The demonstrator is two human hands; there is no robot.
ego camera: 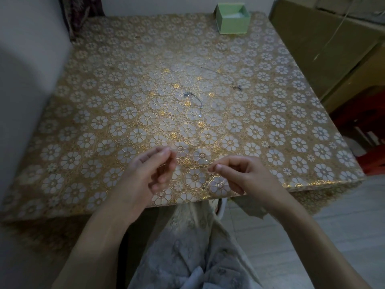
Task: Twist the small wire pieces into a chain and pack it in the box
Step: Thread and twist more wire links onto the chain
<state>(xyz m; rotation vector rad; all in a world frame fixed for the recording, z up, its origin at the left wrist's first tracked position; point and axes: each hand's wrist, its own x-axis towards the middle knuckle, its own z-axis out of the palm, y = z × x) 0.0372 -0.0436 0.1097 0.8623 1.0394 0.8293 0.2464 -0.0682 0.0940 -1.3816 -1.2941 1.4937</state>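
Your desk [104, 126] wears a glossy, embossed gold-and-white floral cover. Your left hand [152, 174] and right hand [235, 174] each pinch an end of a hair-thin wire [203, 160] over its near edge. More silvery wire pieces [193, 100] lie mid-desk; the square green box [233, 18] sits open at the far edge.

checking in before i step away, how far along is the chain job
Early to midway, as far as the view shows. Done: nothing packed that I can see; the green box sits open at the table's far edge. In hand: the left hand and right hand each pinch something thin, likely wire, too fine to confirm. Left: two wire pieces lie loose mid-table, to be joined and then packed.
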